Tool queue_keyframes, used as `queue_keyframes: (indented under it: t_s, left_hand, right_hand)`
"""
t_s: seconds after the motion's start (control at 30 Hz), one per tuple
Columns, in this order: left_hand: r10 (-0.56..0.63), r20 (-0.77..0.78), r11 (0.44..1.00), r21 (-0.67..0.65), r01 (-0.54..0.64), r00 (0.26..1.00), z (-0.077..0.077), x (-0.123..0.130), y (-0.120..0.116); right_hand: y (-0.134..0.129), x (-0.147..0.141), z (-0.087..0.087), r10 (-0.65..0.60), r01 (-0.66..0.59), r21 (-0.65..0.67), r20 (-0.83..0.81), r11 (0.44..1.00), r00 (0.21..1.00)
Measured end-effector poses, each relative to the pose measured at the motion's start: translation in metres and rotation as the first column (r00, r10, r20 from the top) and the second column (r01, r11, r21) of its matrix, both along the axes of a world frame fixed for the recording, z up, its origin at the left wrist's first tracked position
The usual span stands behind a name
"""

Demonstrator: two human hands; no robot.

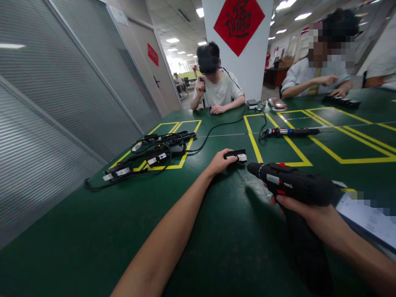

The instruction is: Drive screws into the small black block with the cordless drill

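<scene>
My left hand (221,161) is closed on a small black block (235,155) with a white label, holding it on the green tabletop (173,198). My right hand (301,208) grips the handle of a black cordless drill (293,181) with red accents. The drill points left, and its thin bit reaches to the near side of the block. Whether the tip touches the block or sits in it, I cannot tell.
Black power adapters with cables (161,152) lie at the left. Beyond the drill rests a long pen-shaped electric screwdriver (291,132), with yellow tape rectangles around it. Papers (368,218) lie at the right. Two people (221,86) work across the table.
</scene>
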State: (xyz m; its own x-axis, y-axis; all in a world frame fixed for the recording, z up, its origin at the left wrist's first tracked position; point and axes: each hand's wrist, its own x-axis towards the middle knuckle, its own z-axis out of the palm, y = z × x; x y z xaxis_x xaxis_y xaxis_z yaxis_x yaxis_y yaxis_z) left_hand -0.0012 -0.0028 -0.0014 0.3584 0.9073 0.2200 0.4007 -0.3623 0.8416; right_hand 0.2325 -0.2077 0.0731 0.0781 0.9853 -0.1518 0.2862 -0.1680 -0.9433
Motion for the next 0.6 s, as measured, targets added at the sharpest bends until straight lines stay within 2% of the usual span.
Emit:
queue_keyframes:
  t_s: [0.4,0.6]
  left_hand:
    - [-0.021,0.004,1.0,-0.009,0.021,1.0,0.0034,-0.0006,-0.0014]
    - [0.0,0.015,1.0,-0.003,0.0,1.0,0.0015,0.0014,-0.0001]
  right_hand:
    - [0.0004,-0.0038,0.0066,0.029,-0.029,0.005,-0.004,1.0,1.0]
    - [-0.0014,-0.0005,0.0033,0.067,-0.067,0.004,-0.004,0.998,0.998]
